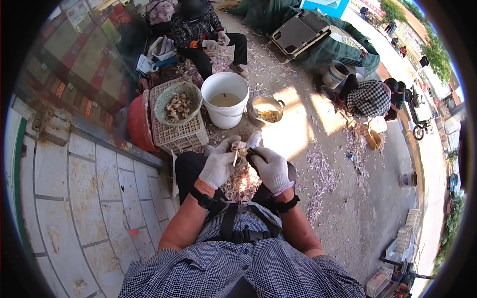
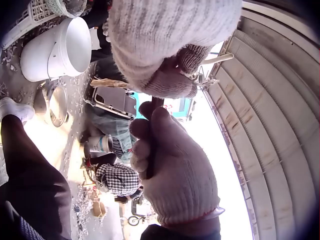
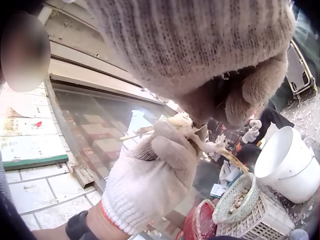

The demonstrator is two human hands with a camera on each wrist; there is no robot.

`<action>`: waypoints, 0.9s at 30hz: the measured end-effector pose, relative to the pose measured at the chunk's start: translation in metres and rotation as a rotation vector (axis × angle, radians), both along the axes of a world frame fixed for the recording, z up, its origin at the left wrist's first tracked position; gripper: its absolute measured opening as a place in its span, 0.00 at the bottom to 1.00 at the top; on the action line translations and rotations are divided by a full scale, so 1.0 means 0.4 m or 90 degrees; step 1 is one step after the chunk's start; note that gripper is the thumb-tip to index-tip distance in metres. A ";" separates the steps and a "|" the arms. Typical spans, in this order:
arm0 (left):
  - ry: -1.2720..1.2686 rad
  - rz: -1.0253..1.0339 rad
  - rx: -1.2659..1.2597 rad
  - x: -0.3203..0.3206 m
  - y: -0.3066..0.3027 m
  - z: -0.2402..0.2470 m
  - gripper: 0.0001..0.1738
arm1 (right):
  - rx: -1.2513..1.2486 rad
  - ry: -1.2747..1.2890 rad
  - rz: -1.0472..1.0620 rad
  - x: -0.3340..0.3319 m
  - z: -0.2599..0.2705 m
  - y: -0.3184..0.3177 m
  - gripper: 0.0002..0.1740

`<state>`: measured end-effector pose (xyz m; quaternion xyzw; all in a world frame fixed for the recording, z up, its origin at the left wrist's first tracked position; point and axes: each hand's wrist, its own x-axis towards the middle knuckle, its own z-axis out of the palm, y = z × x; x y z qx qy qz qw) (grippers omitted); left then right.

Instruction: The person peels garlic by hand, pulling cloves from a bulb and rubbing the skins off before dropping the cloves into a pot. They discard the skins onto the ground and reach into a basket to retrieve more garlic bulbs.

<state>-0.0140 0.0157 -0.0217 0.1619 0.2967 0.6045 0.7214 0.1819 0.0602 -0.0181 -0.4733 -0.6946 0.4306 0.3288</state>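
Note:
Both hands wear white knitted gloves and meet in front of the lap. My left hand point(image 1: 217, 166) grips a garlic bulb point(image 1: 238, 146) with a pale stem sticking out, also seen in the right wrist view as a pale garlic stem point(image 3: 137, 133) with loose, ragged skin. In my right hand point(image 1: 272, 170) is a small dark-handled knife point(image 1: 252, 156), its handle wrapped by the fingers. The left wrist view shows the dark knife point(image 2: 157, 102) reaching from the right thumb up to the left glove. Gloved fingers hide most of the bulb and the blade.
Ahead stand a white bucket point(image 1: 225, 102) holding liquid, a metal pot point(image 1: 267, 110) with yellowish pieces, and a basket point(image 1: 161, 107) of garlic on a plastic crate point(image 1: 181, 134). Peelings point(image 1: 318, 186) litter the ground. One person point(image 1: 198, 30) sits opposite, another point(image 1: 367, 97) at right.

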 end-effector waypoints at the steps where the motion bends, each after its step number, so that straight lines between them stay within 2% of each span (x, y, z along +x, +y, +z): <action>1: 0.000 0.000 0.000 0.006 0.001 0.008 0.23 | 0.023 0.003 -0.005 0.000 0.015 -0.001 0.14; 3: 0.064 0.043 -0.013 0.017 0.004 0.019 0.22 | 0.045 0.007 -0.010 -0.003 0.037 -0.007 0.14; 7: 0.143 0.028 0.004 0.016 0.000 0.021 0.22 | 0.117 0.022 -0.005 -0.017 0.062 -0.016 0.13; 9: 0.305 0.026 0.052 0.013 0.004 0.005 0.22 | 0.130 0.025 0.000 -0.019 0.073 -0.019 0.13; 12: 0.388 0.037 0.058 0.017 0.002 0.008 0.21 | 0.129 0.005 -0.006 -0.020 0.077 -0.023 0.12; 15: 0.337 0.043 0.055 0.021 0.003 0.020 0.21 | 0.136 0.052 -0.047 -0.020 0.062 -0.024 0.12; 18: 0.381 0.043 0.068 0.015 0.002 0.012 0.21 | 0.066 0.055 -0.081 -0.013 0.048 -0.017 0.12; 25: 0.464 0.050 0.086 0.023 0.002 0.013 0.22 | 0.193 0.020 -0.044 -0.024 0.084 -0.032 0.13; 27: 0.622 0.049 0.098 0.025 -0.002 0.031 0.23 | 0.214 -0.001 -0.024 -0.030 0.089 -0.038 0.12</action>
